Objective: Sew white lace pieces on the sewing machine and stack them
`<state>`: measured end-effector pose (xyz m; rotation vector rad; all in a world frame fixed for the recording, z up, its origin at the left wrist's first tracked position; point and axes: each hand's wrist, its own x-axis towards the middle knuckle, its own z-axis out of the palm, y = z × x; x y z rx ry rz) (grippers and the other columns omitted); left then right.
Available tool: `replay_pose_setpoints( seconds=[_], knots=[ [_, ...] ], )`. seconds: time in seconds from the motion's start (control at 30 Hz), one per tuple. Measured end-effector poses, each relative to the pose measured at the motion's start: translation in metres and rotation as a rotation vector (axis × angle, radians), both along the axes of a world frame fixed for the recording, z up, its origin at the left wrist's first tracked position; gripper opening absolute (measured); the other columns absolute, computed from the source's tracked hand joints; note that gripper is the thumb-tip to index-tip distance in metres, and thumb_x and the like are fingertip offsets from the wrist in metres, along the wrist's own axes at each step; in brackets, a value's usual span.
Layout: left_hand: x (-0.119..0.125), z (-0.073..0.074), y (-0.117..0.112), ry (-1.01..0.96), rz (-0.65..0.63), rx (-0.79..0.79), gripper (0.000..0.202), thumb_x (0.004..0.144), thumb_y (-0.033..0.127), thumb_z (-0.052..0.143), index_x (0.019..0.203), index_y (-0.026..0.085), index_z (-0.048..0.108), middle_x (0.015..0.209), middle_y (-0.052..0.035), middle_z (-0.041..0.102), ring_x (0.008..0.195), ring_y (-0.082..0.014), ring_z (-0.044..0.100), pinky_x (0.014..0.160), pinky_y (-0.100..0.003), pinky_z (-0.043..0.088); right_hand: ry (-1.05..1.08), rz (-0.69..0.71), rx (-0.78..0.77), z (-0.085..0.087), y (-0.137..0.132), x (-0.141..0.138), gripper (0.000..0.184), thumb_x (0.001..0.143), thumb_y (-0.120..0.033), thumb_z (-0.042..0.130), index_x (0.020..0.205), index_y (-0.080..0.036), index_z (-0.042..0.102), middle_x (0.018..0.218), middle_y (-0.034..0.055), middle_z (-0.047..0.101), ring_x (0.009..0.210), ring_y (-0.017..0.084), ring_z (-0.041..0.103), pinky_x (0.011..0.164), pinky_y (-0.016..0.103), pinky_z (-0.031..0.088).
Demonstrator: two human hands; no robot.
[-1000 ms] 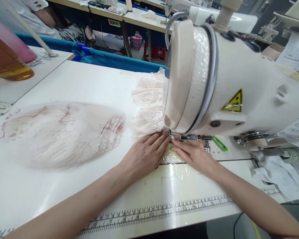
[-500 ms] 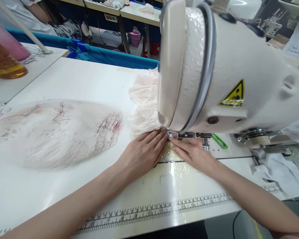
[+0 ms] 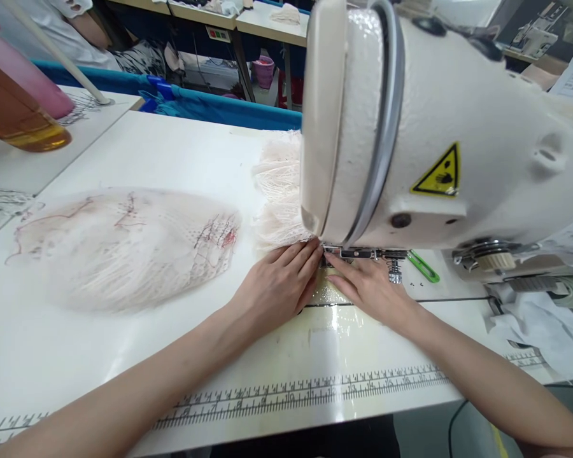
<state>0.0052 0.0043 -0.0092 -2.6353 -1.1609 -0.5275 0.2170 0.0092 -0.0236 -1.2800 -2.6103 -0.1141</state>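
Note:
Under the head of a white sewing machine (image 3: 439, 114), my two hands lie close together by the presser foot. My left hand (image 3: 281, 277) lies flat with fingers stretched out, its tips at the near end of a gathered cream lace fabric (image 3: 277, 191). The lace runs back along the machine's left side, partly hidden behind the head. My right hand (image 3: 370, 283) rests on the machine bed (image 3: 332, 292), fingers extended toward the foot and fingertips almost meeting the left hand's. Whatever lies beneath the fingertips is hidden.
A pile of sheer white lace (image 3: 128, 254) with red and dark threads lies on the left. Green thread snips (image 3: 423, 266) are right of the foot. A printed ruler (image 3: 286, 401) lines the front edge. Bottles (image 3: 23, 108) stand far left; a person (image 3: 76, 38) sits beyond.
Both hands keep nearly the same place and pose by the presser foot. The whole view has shifted slightly, with the table's left side moving right in the picture.

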Motion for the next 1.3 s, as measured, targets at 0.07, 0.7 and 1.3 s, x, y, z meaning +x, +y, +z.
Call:
replay_pose_setpoints(
  seconds=[0.07, 0.7, 1.3],
  knots=[
    [0.000, 0.000, 0.000, -0.003, 0.006, -0.011, 0.033, 0.096, 0.024, 0.042, 0.115, 0.009, 0.063, 0.122, -0.0155, 0.065, 0.117, -0.0281, 0.059, 0.094, -0.041, 0.052, -0.023, -0.008, 0.042, 0.000, -0.001, 0.000, 0.045, 0.095, -0.049, 0.042, 0.133, -0.027, 0.053, 0.079, 0.0058, 0.066, 0.071, 0.021, 0.063, 0.084, 0.048, 0.049],
    [0.000, 0.017, 0.001, 0.107, 0.196, -0.084, 0.037, 0.097, 0.032, 0.038, 0.120, 0.012, 0.059, 0.108, -0.0136, 0.066, 0.100, -0.0275, 0.059, 0.078, -0.039, 0.047, 0.400, -0.038, -0.036, 0.009, 0.011, 0.016, 0.026, 0.094, -0.039, 0.045, 0.097, -0.025, 0.068, 0.090, 0.0064, 0.072, 0.091, 0.024, 0.065, 0.089, 0.048, 0.049],
    [-0.073, 0.041, -0.010, 0.026, 0.623, -0.029, 0.038, 0.095, 0.017, 0.040, 0.131, 0.009, 0.051, 0.138, -0.0162, 0.052, 0.123, -0.0315, 0.051, 0.090, -0.044, 0.049, 0.315, -0.042, -0.118, -0.006, 0.014, 0.031, 0.037, 0.094, -0.039, 0.044, 0.127, -0.032, 0.057, 0.112, 0.0058, 0.070, 0.092, 0.026, 0.067, 0.085, 0.047, 0.054]
  ],
)
